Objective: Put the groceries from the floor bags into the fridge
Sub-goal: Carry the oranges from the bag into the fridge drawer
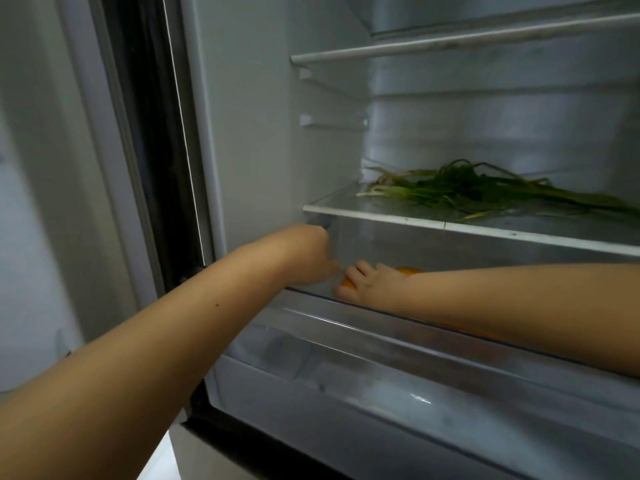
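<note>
Both my arms reach into the open fridge, into the clear crisper drawer under the lowest glass shelf. My right hand lies inside the drawer with its fingers closed over an orange fruit; more orange shows behind the wrist. My left hand is at the drawer's left end, close to the right hand's fingertips. Its fingers are blurred and partly hidden, so I cannot tell whether it holds anything. A bunch of green onions lies on the glass shelf above.
An upper shelf spans the top of the fridge. The dark door seal and frame run down the left. A second drawer front sits below the crisper. The floor bags are out of view.
</note>
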Available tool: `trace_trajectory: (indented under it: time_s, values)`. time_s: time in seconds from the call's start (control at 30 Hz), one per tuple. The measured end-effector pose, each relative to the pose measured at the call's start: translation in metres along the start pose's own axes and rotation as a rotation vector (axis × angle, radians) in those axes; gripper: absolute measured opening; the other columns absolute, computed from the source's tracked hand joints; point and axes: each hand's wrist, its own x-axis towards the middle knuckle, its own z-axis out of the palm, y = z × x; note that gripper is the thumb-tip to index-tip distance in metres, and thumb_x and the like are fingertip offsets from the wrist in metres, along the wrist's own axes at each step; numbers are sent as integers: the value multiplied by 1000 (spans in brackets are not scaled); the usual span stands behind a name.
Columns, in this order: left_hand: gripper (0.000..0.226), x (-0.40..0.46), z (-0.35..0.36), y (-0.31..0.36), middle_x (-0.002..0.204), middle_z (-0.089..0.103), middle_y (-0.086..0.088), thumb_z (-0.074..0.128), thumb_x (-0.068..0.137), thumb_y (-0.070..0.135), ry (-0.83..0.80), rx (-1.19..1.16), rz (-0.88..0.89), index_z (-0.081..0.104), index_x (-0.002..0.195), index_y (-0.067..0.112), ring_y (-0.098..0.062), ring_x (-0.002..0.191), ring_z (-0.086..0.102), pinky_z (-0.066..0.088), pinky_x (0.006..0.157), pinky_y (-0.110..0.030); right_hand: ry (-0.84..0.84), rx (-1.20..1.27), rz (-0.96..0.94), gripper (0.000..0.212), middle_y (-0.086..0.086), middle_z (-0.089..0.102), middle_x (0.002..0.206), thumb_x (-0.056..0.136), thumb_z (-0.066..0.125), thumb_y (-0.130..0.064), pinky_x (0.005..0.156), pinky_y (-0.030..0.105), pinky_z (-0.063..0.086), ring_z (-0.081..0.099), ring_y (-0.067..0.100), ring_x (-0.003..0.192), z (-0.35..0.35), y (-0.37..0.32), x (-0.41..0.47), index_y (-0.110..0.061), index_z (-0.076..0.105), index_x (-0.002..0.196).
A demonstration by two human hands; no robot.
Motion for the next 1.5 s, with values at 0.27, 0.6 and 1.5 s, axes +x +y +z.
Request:
trace_trajectory:
  time_s: [0.27, 0.6, 1.5]
  values:
    - [30, 6, 0, -4, 107, 64, -22, 49, 91, 26, 109, -8, 108, 64, 96, 1, -35, 100, 59, 45, 79, -33, -178, 229, 17, 50, 5, 20, 155, 99, 39, -20, 108, 36, 29, 30, 28, 137, -54, 21, -44, -22, 26, 147]
    - [35, -55, -23, 5, 68, 55, -6, 42, 96, 35, 589, -188, 650, 47, 66, 17, -35, 80, 58, 31, 58, -32, 275, 743, 620, 30, 3, 66, 108, 101, 38, -31, 84, 27, 45, 62, 17, 98, -106, 11, -173, -15, 61, 111]
    - [65, 38, 7, 50, 160, 1, -1, 12, 99, 51, 180, -29, 494, 9, 152, 14, -13, 148, 2, 4, 119, -31, 162, 561, 1002, 56, -3, -6, 160, 102, 17, -33, 120, 39, -1, -7, 12, 147, -27, 38, -195, -18, -2, 152]
